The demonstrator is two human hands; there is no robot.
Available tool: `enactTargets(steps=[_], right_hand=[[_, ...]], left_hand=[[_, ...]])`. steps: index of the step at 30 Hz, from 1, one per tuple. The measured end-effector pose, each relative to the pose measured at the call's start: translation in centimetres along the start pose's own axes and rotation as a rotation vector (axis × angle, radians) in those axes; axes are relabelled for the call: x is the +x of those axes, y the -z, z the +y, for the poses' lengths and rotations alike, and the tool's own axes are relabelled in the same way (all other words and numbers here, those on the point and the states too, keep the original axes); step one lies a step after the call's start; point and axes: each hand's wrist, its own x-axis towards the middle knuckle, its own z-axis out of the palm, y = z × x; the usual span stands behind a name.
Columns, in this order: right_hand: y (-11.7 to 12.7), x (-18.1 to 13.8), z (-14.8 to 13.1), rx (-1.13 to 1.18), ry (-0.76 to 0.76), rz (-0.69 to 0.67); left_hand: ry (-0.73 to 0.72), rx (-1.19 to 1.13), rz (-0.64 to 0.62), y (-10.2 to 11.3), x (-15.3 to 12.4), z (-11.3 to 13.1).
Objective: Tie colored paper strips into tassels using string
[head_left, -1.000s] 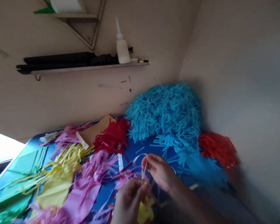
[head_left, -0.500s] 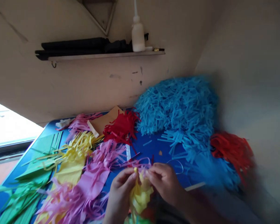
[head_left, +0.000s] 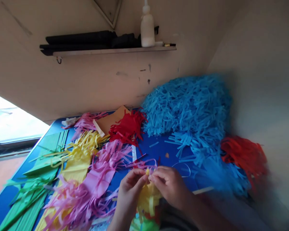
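Note:
My left hand (head_left: 132, 187) and my right hand (head_left: 170, 184) meet low in the middle of the view, fingertips almost touching. Between them they pinch the top of a yellow tissue-paper fringe (head_left: 149, 199), whose strips hang down below the fingers. Thumb and forefinger are closed on each hand. Beneath the yellow strips, some green and orange paper (head_left: 144, 223) shows in part. Pink fringed tissue paper (head_left: 98, 183) lies just left of my left hand. A thin white loop (head_left: 186, 168) rests on the table beyond my right hand.
On the blue table (head_left: 159, 150) lie green paper (head_left: 33, 192), yellow fringe (head_left: 79, 160), red fringe (head_left: 128, 126) and brown cardboard (head_left: 110, 120). A large blue fringed piece (head_left: 188, 106) stands against the wall, red fringe (head_left: 244, 155) beside it. Above, a shelf (head_left: 115, 50) carries a white bottle (head_left: 147, 30).
My hands have come closer together, and the right fingers now meet the left at the top of the yellow fringe. The whole view has shifted slightly.

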Motion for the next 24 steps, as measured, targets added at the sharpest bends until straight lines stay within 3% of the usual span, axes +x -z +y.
enactTargets(steps=[8, 15, 20, 24], right_hand=[[0.2, -0.6, 0.3, -0.02, -0.164, -0.129], [0.7, -0.7, 0.5, -0.143, -0.114, -0.138], [1.9, -0.6, 0.0, -0.389, -0.07, -0.222], [1.4, -0.6, 0.6, -0.589, 0.126, -0.174]], left_hand=[[-0.352, 0.37, 0.035, -0.6, -0.2, -0.2], [-0.74, 0.931, 0.151, -0.4, -0.3, -1.8], [-0.67, 1.071, 0.06, -0.8, 0.0, -2.0], [-0.568, 0.99, -0.031, -1.4, 0.2, -1.4]])
